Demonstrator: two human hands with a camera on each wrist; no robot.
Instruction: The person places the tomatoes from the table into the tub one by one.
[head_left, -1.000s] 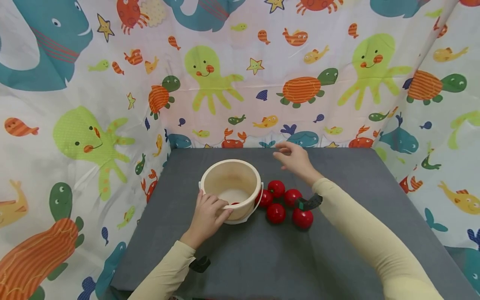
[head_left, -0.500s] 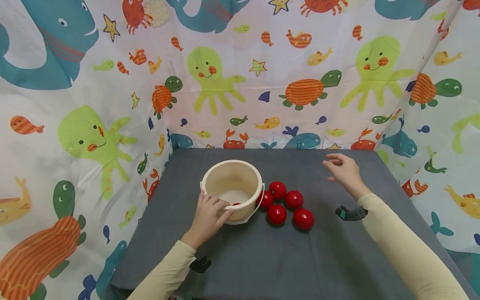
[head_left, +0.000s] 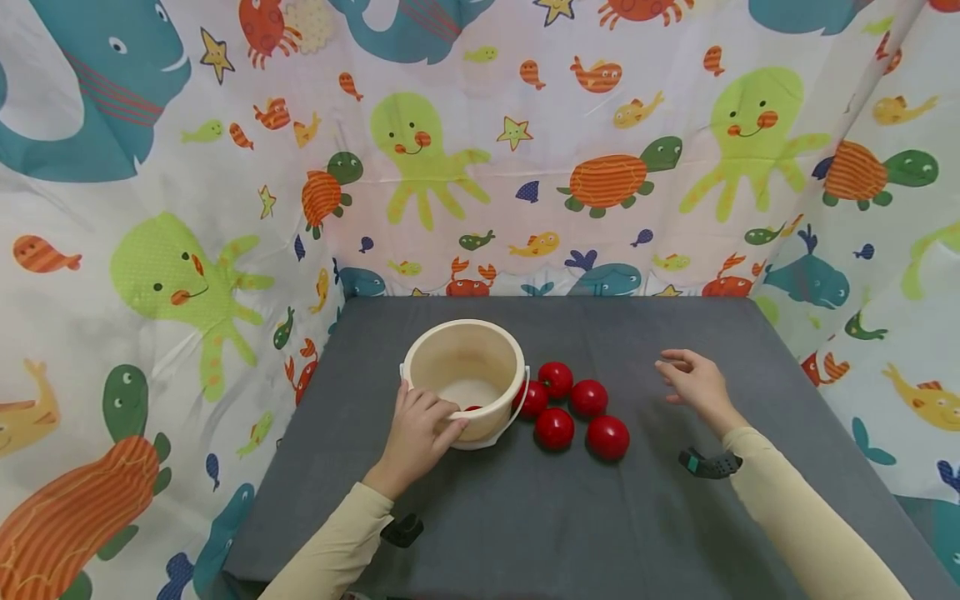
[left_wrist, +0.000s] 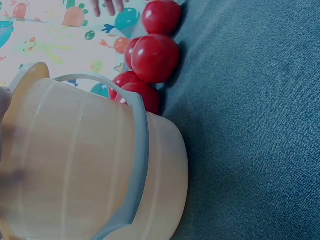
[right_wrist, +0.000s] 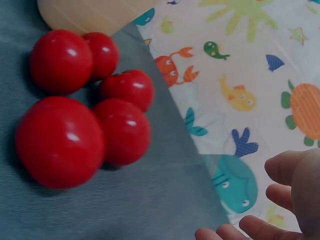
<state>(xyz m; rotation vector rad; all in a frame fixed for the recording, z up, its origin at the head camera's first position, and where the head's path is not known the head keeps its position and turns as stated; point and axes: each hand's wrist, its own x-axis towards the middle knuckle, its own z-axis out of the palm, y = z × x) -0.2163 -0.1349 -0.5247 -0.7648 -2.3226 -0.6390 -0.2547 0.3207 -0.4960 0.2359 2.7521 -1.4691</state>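
Observation:
A cream bucket [head_left: 468, 354] with a white handle stands on the grey table. My left hand [head_left: 415, 433] grips its near rim, fingers over the edge and thumb outside. A bit of something red shows inside the bucket just past the fingers; most of it is hidden by the rim. Several shiny round red fruits [head_left: 554, 429], tomato- or apple-like, sit in a cluster against the bucket's right side. To the right of the cluster my right hand [head_left: 697, 385] hovers over the table, fingers loosely bent and holding nothing. Its fingers also show in the right wrist view.
The grey cloth-covered table [head_left: 525, 533] is enclosed at the back and sides by a white curtain [head_left: 450, 250] printed with sea animals. Dark bands are strapped on both wrists, over cream sleeves [head_left: 810, 517].
My right hand has moved rightward from behind the red fruits, then lower and nearer over the table's right side. The left hand and bucket have stayed in place.

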